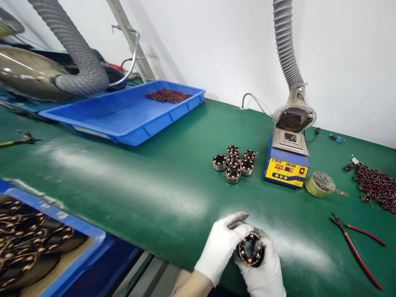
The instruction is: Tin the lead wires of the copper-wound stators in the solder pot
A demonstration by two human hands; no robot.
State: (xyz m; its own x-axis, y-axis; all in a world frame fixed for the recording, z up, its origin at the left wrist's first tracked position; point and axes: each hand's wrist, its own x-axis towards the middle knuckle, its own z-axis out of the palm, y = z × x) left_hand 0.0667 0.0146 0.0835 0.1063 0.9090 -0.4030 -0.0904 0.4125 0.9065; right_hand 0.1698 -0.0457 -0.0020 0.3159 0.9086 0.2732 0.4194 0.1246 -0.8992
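Observation:
Near the front edge of the green bench, a ring-shaped motor stator (250, 249) with copper windings is held between my two white-gloved hands. My left hand (225, 239) has its fingers closed around the stator's upper left side. Wrapped around its right side and underneath is my right hand (265, 264), with a dark-stained thumb reaching onto the rim. The ring's open face is tilted toward me. Farther up the bench, a small cluster of similar stators (233, 161) stands upright, their windings showing on top.
A blue-and-yellow solder pot (285, 167) sits under an extraction hose (289, 49). Beside it stand a round tin (318, 187) and red-handled cutters (352, 239). Small wound parts (375, 185) lie at right. A blue tray (123, 115) stands at back left; a blue bin (93, 231) of stators is lower left.

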